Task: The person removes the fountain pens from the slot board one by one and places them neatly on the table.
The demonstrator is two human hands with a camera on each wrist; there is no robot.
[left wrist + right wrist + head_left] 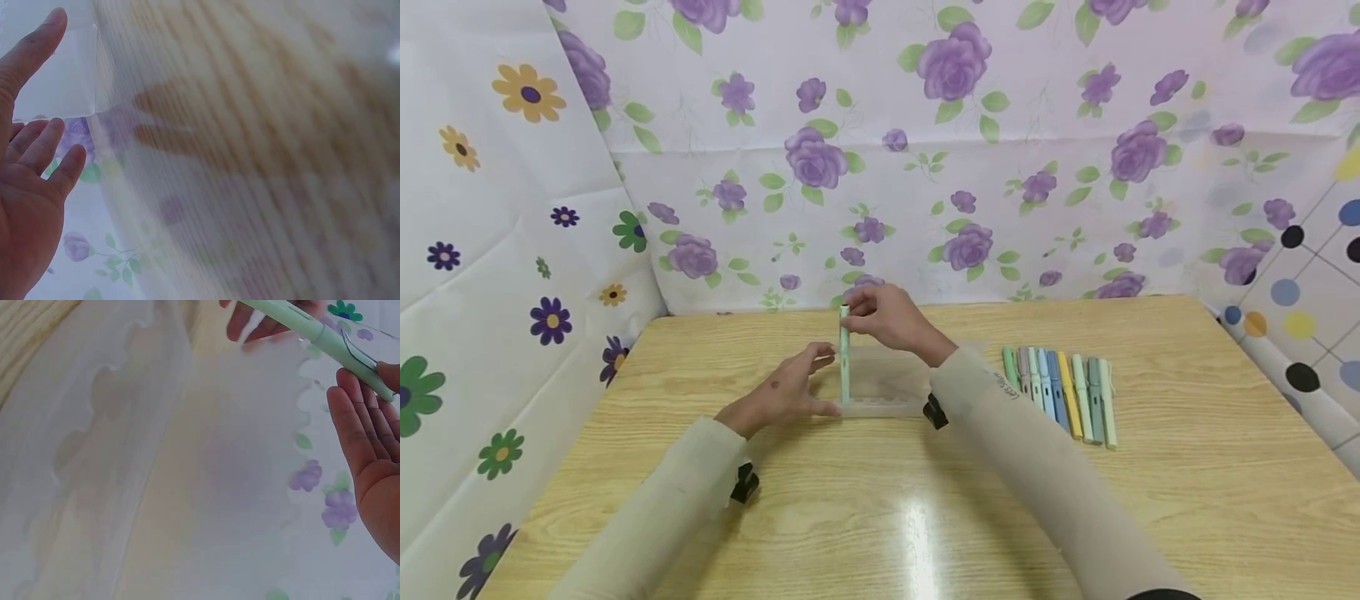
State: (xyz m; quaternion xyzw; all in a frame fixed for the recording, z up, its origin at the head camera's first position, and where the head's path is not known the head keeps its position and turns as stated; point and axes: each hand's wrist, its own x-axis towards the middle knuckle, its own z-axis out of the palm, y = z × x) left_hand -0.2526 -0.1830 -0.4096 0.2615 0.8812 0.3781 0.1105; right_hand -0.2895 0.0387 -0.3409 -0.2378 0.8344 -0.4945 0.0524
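A light green pen [845, 367] stands upright at the left end of a translucent pen holder [883, 409] with a notched edge. My right hand [887, 317] pinches the pen's top end between thumb and fingers. In the right wrist view, the pen's clip [357, 347] shows beside the right hand [375, 465]. At the holder's left side is my left hand [786, 387], thumb right at the front corner and fingers spread behind. The left wrist view shows that left hand [31, 187] with straight fingers alongside the holder's clear wall [59, 78].
A row of pens [1063, 392] in green, grey, blue and yellow lies on the wooden table [820, 508] to the right of the holder. Flowered cloth [880, 167] hangs behind the table and along its left side. A dotted cloth [1300, 317] borders the right.
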